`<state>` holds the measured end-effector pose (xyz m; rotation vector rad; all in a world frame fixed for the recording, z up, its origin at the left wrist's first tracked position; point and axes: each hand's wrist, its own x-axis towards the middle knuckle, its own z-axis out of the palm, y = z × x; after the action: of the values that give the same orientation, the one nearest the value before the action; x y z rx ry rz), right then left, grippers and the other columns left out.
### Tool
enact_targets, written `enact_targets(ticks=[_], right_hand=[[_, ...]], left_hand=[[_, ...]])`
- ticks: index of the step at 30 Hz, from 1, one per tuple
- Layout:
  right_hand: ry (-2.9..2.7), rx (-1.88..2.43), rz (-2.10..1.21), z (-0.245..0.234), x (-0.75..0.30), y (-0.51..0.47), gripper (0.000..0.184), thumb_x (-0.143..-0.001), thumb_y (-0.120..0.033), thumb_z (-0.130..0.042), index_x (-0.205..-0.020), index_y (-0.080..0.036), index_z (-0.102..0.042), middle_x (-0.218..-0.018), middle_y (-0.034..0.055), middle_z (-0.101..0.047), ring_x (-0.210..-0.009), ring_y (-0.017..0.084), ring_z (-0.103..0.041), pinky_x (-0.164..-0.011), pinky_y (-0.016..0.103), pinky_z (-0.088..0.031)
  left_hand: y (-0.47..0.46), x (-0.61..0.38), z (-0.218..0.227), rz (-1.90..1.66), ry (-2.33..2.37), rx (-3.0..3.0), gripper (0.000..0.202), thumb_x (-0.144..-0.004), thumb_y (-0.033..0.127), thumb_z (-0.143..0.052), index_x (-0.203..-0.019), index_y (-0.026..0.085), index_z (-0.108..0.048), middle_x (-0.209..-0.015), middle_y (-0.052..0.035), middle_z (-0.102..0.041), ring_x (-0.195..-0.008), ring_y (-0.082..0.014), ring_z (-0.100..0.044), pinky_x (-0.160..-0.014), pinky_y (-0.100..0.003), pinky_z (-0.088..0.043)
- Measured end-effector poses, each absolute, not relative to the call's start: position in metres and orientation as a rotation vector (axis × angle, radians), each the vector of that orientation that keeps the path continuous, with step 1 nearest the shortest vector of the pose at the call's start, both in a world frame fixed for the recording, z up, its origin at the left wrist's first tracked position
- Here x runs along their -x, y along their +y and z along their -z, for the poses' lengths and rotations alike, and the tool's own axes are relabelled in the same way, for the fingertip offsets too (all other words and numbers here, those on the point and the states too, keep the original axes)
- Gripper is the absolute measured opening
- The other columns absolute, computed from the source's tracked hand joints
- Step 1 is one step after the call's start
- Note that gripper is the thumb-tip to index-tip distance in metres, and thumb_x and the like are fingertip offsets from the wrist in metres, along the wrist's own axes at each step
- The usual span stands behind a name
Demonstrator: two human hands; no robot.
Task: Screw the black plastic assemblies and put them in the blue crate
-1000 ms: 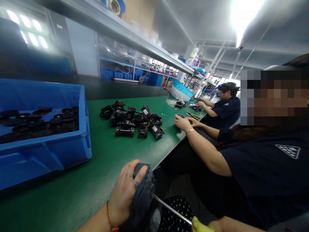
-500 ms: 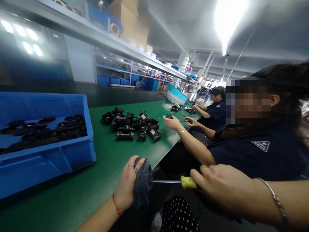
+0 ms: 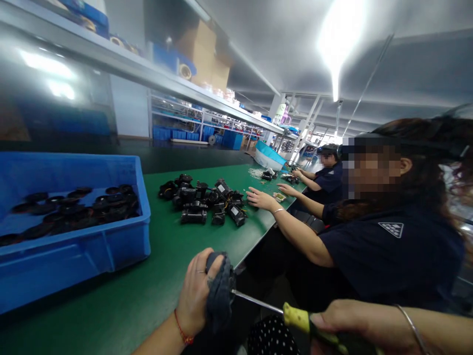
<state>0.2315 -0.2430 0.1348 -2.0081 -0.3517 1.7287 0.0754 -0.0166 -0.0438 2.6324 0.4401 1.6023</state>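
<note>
Left hand point(image 3: 195, 291), crumpled grey cloth point(image 3: 220, 291)

At the table's point(image 3: 173, 256) near edge your left hand point(image 3: 195, 291) grips the cloth point(image 3: 219, 291). The bin point(image 3: 74, 246) sits left; the parts pile point(image 3: 201, 199) lies farther back, toward the right edge.

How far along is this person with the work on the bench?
Nothing finished shows. In hand: the left hand grips a dark cloth at the bench edge, and the right hand drives a yellow-handled screwdriver into it. Left: a pile of black parts and discs in the blue crate.
</note>
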Motion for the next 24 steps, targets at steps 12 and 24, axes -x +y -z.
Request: enact_targets(ticks=[12, 24], right_hand=[[-2.552, 2.358, 0.777, -0.138, -0.249, -0.226, 0.026, -0.076, -0.007, -0.059, -0.100, -0.013, -0.068, -0.070, 0.0083, -0.069, -0.053, 0.020, -0.064, -0.042, 0.025, -0.033], [-1.246, 2.498, -0.939, -0.177, -0.250, -0.222, 0.051, -0.072, -0.055, -0.067, -0.101, -0.013, -0.068, -0.077, 0.0041, -0.067, -0.067, 0.016, -0.060, -0.055, 0.022, -0.045]], left_hand=[[-0.010, -0.078, 0.045, -1.242, 0.573, -2.545, 0.042, -0.077, 0.016, -0.058, -0.119, 0.013, -0.059, -0.118, -0.0180, -0.056, -0.101, -0.0291, -0.064, -0.085, -0.044, -0.058], [-0.012, -0.081, 0.047, -1.086, 0.718, -2.157, 0.046, -0.077, 0.022, -0.057, -0.123, 0.017, -0.052, -0.130, -0.0149, -0.048, -0.107, -0.0259, -0.059, -0.096, -0.047, -0.051]])
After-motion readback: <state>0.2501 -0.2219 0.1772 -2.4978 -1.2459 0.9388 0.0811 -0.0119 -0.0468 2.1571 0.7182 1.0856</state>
